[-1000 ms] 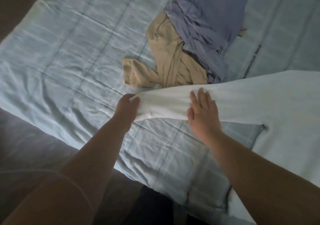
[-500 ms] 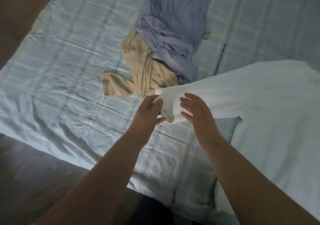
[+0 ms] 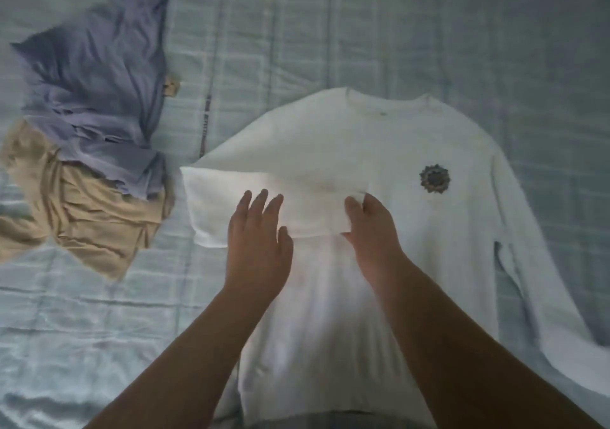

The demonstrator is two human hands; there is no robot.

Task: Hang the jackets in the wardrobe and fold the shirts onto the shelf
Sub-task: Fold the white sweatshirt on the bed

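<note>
A white long-sleeved shirt (image 3: 412, 151) with a dark round emblem on the chest lies face up on the bed. Its left sleeve (image 3: 251, 194) is folded across the chest. My left hand (image 3: 257, 240) rests flat on that folded sleeve, fingers straight. My right hand (image 3: 369, 227) pinches the sleeve's cuff end near the middle of the chest. The other sleeve runs down the right side, spread out.
A crumpled purple garment (image 3: 95, 98) lies at the left on the pale blue quilted bed cover (image 3: 330, 32). Below the purple one sits a crumpled beige garment (image 3: 85, 224). The bed's near edge runs along the bottom.
The view has swung right onto the shirt's body. The sleeve that both hands held by the cuff at the left now lies folded over the chest. My left hand has flattened on it.
</note>
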